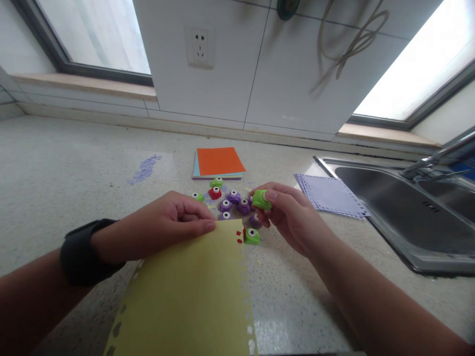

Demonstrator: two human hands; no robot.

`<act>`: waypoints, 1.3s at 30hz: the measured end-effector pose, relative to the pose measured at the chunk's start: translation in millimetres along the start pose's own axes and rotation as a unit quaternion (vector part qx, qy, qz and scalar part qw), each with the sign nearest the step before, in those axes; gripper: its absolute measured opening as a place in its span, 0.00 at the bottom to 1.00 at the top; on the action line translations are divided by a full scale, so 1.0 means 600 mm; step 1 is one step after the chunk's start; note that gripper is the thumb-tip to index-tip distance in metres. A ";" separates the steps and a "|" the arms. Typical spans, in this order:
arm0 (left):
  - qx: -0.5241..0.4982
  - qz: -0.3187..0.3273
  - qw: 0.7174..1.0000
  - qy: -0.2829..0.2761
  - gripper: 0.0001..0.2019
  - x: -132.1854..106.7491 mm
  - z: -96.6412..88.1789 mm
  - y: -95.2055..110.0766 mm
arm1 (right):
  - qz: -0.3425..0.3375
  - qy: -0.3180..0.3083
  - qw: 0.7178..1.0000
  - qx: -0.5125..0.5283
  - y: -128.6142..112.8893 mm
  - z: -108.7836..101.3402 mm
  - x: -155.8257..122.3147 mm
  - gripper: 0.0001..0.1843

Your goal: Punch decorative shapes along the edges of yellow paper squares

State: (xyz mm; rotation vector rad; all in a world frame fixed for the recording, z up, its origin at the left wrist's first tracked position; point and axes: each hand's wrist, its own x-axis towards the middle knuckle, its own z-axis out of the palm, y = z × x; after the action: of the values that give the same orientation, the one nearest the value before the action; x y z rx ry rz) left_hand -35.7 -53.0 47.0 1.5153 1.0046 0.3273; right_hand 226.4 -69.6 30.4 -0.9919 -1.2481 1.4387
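My left hand point(168, 222), with a black watch on its wrist, pinches the far edge of a yellow paper sheet point(193, 291) whose right and left edges carry punched-out shapes. My right hand point(287, 215) is closed on a small green paper punch point(261, 199), held just above the counter beside the sheet's far right corner. Another green punch point(252, 236) lies right at that corner. Several purple punches point(233, 201), a red punch point(214, 193) and two more green ones lie in a cluster just beyond my hands.
A stack of coloured paper with an orange top sheet point(218, 161) lies further back. A lilac sheet with punched edges point(331, 194) rests by a steel sink point(404, 212) and tap at right. Purple paper scraps point(144, 169) lie at back left. A tiled wall rises behind.
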 end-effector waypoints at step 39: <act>0.129 0.094 0.985 -0.063 0.17 -0.067 0.000 0.011 | 0.017 0.019 0.899 -0.437 0.002 -0.053 -0.120 0.13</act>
State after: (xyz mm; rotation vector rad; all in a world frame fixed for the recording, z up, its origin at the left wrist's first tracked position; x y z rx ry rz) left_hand -56.3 -81.9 66.7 1.8482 0.8284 0.2374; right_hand 272.3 -133.1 24.1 -1.6141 -1.9063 0.8351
